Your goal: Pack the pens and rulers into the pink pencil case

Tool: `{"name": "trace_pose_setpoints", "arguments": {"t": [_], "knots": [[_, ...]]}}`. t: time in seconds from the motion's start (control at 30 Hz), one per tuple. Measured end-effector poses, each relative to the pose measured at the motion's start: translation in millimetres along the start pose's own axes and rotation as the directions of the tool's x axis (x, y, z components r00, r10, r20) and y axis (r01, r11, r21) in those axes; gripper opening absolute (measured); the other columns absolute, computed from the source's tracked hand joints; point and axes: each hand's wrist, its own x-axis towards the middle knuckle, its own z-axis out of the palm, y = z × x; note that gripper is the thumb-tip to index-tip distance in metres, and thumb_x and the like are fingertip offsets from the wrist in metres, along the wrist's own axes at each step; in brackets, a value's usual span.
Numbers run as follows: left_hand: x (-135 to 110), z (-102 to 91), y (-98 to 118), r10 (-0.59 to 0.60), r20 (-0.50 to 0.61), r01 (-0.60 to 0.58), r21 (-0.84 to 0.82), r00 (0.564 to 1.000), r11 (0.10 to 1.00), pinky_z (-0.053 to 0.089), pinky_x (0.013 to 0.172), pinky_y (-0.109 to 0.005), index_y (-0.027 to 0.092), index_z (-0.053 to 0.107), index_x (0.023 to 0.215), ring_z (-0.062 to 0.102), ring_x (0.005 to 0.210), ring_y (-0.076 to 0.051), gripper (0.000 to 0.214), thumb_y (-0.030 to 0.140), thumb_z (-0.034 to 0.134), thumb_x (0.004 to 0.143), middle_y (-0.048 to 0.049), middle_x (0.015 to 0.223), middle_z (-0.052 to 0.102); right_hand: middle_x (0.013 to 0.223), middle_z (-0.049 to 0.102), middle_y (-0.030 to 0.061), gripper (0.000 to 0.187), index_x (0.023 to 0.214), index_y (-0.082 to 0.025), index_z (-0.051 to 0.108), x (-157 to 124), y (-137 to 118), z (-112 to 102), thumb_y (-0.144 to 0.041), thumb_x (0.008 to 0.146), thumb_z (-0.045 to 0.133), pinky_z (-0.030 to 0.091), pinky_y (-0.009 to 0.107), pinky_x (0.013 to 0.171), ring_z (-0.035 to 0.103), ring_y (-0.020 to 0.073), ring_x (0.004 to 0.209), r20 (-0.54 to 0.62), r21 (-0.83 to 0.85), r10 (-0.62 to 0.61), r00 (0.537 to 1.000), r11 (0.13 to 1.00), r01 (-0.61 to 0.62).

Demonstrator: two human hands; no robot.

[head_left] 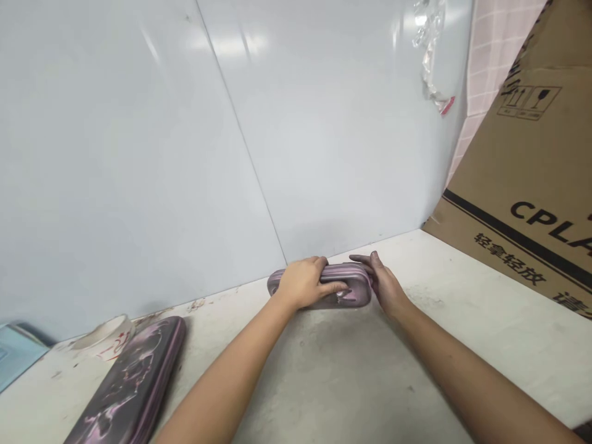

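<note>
A purple-and-dark zip-up case (355, 295), long with rounded corners, is tipped up on its side above the white tabletop near the wall. My left hand (303, 282) wraps over its left half, thumb across the face toward me and fingers over the top edge. At the case's right end is my right hand (383, 283), with thumb and a finger stretched out and the other fingers partly hidden. It touches or nearly touches that end; which one I cannot tell. A second, similar case (132, 382), with a glossy dark printed lid, lies at the lower left.
Behind the second case sits a white paper bowl (108, 339) with red marks. A light blue flat item (18, 354) is at the far left edge. A large cardboard box (522, 160) leans on the right. Clear plastic (432, 55) hangs on the grey wall panel (342, 135).
</note>
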Motion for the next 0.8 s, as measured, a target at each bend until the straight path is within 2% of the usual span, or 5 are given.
{"name": "trace_pose_setpoints", "arguments": {"t": [0.13, 0.3, 0.4, 0.7, 0.8], "knots": [[-10.2, -4.1, -15.2, -0.211, -0.062, 0.212, 0.017, 0.976, 0.977, 0.036, 0.059, -0.028, 0.021, 0.057, 0.084, 0.060, 0.077, -0.024, 0.060, 0.072, 0.028, 0.074, -0.0069, 0.082, 0.065, 0.121, 0.055, 0.0088, 0.058, 0.120, -0.020, 0.050, -5.2, 1.6, 0.1, -0.060, 0.079, 0.041, 0.038, 0.035, 0.093, 0.050, 0.0212, 0.111, 0.147, -0.313, -0.095, 0.985, 0.940, 0.137], [-33.3, -8.1, -31.1, -0.408, -0.085, 0.398, -0.111, 0.909, 0.911, 0.033, 0.056, -0.026, 0.021, 0.059, 0.079, 0.060, 0.073, -0.022, 0.059, 0.070, 0.026, 0.077, -0.0062, 0.077, 0.066, 0.108, 0.060, 0.0100, 0.060, 0.109, -0.017, 0.058, -21.4, 11.2, 15.9, -0.060, 0.067, 0.057, 0.037, 0.040, 0.089, 0.050, 0.0268, 0.104, 0.377, -0.666, -0.047, 0.925, 0.680, 0.306], [-44.7, -9.0, -29.7, -0.479, -0.104, 0.455, -0.193, 0.872, 0.870, 0.033, 0.055, -0.026, 0.020, 0.059, 0.077, 0.060, 0.073, -0.021, 0.059, 0.069, 0.025, 0.078, -0.0063, 0.076, 0.066, 0.101, 0.062, 0.0083, 0.051, 0.100, -0.018, 0.061, -28.9, 12.7, 27.3, -0.059, 0.070, 0.055, 0.038, 0.038, 0.087, 0.052, 0.0254, 0.100, 0.449, -0.701, -0.061, 0.891, 0.594, 0.394], [-54.1, -10.6, -15.5, -0.537, -0.102, 0.505, -0.232, 0.837, 0.831, 0.034, 0.058, -0.026, 0.021, 0.060, 0.080, 0.061, 0.078, -0.022, 0.062, 0.072, 0.026, 0.075, -0.0072, 0.081, 0.067, 0.083, 0.065, 0.0045, 0.035, 0.077, -0.020, 0.064, -33.5, -1.5, 25.1, -0.037, 0.088, 0.035, 0.041, 0.029, 0.077, 0.057, 0.0177, 0.082, 0.493, -0.705, -0.098, 0.865, 0.537, 0.463], [-57.1, -10.9, -16.8, -0.545, -0.119, 0.511, -0.232, 0.830, 0.828, 0.035, 0.058, -0.027, 0.021, 0.060, 0.083, 0.061, 0.079, -0.023, 0.064, 0.072, 0.024, 0.076, -0.0076, 0.083, 0.067, 0.081, 0.065, 0.0053, 0.038, 0.077, -0.019, 0.064, -35.1, -3.0, 23.9, -0.031, 0.090, 0.030, 0.040, 0.029, 0.077, 0.055, 0.0176, 0.084, 0.517, -0.754, -0.141, 0.844, 0.391, 0.528]]}}
